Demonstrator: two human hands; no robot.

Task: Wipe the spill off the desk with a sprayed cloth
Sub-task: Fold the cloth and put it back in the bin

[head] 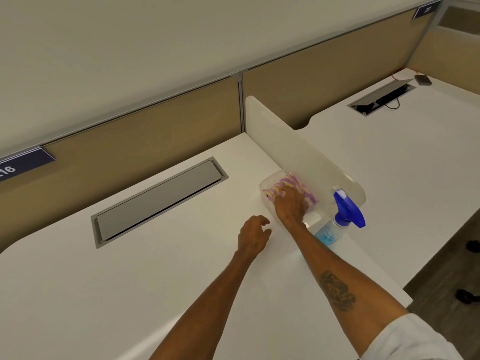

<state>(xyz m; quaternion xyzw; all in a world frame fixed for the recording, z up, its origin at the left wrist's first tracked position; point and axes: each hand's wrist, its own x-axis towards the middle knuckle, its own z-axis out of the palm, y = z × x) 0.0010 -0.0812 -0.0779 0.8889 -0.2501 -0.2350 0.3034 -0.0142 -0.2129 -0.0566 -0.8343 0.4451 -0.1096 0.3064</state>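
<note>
A clear plastic bin (267, 183) stands on the white desk (130, 281) beside the frosted divider (298, 146). Inside it lies a purple and yellow patterned cloth (276, 188). My right hand (290, 203) reaches into the bin with its fingers on the cloth; whether they grip it I cannot tell. A spray bottle (345, 216) with a blue trigger head and blue liquid stands just right of the bin, behind my right forearm. My left hand (253, 236) hovers over the desk just left of the bin, fingers loosely curled and holding nothing. No spill shows on the desk.
A grey cable hatch (158, 201) is set into the desk at the left. Beige partition panels (130, 141) run along the back. The neighbouring desk (402, 165) beyond the divider has an open cable hatch (381, 97) with black cables.
</note>
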